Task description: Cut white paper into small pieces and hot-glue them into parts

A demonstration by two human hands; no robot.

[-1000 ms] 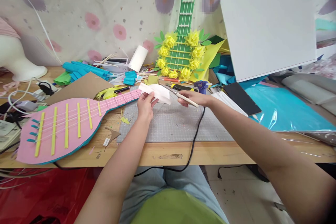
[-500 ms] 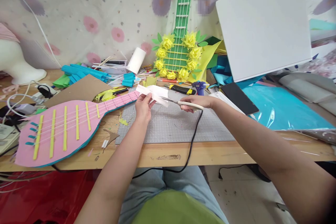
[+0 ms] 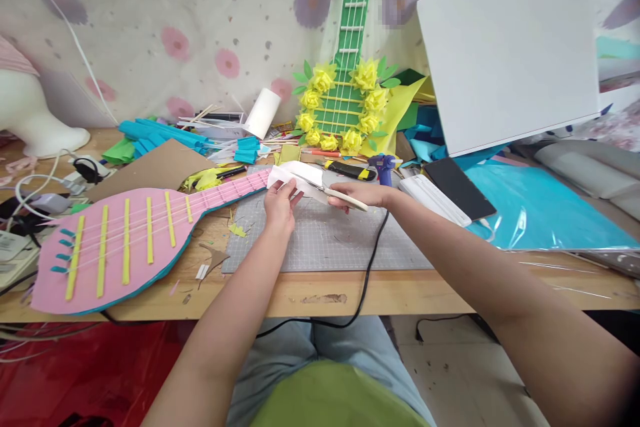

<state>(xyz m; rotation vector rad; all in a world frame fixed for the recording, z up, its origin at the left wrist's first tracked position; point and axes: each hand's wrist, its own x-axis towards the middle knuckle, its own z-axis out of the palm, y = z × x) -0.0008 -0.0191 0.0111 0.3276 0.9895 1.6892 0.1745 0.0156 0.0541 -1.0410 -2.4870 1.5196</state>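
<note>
My left hand pinches the lower left edge of a piece of white paper above the grey cutting mat. Closed around the handles of white-handled scissors is my right hand. The scissor blades point left and lie over the paper. To the left, a pink paper guitar with yellow strips lies on the table, its neck reaching near my left hand. A green guitar edged with yellow paper flowers stands behind the mat.
A blue glue gun and a black-and-yellow cutter lie behind the mat. A black cable crosses it. At the right are a black panel, blue sheets and a large white board.
The scissors and my right hand have moved left, bringing the blades further over the paper. The paper has turned slightly in my left hand, and the view has shifted a little.
</note>
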